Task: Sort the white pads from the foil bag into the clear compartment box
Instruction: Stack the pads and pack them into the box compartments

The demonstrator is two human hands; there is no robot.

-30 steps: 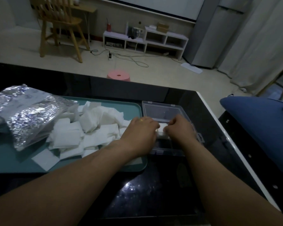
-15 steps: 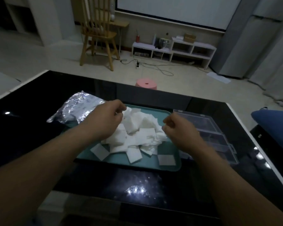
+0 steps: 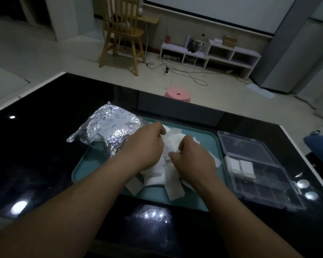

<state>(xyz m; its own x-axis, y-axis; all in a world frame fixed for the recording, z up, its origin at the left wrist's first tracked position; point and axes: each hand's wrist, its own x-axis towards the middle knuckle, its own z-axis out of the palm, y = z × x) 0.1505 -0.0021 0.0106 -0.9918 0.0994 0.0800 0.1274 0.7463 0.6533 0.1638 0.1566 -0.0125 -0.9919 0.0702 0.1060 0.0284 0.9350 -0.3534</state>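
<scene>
Glinting foil bag point(image 3: 108, 135): lies crumpled across the left end of the teal tray point(image 3: 86, 168), partly overhanging the tray's left rim.
Pinching left hand point(image 3: 145, 144): back over the middle of the tray after working at the box a second ago. Its fingers are curled and nip a pad at the top of the heap, on the bag's side.
Heaped white pads point(image 3: 172, 142): a loose pile in the middle of the tray, between the two hands, with strays toward the tray's near edge.
Curling right hand point(image 3: 192, 159): has also come back from the box to the tray. Its fingers are bent down onto the heap with the thumb against a pad. Whether it actually grips one cannot be told.
Waiting compartment box point(image 3: 280, 200): stands just right of the tray with its lid open on the far side. Two stored pads point(image 3: 241, 166) lie side by side in the section nearest the tray, and the other sections look empty.
Meaning: one delivery appears finished and the next pick is starting. Judging by the heap, most of the sorting is yet to do.
</scene>
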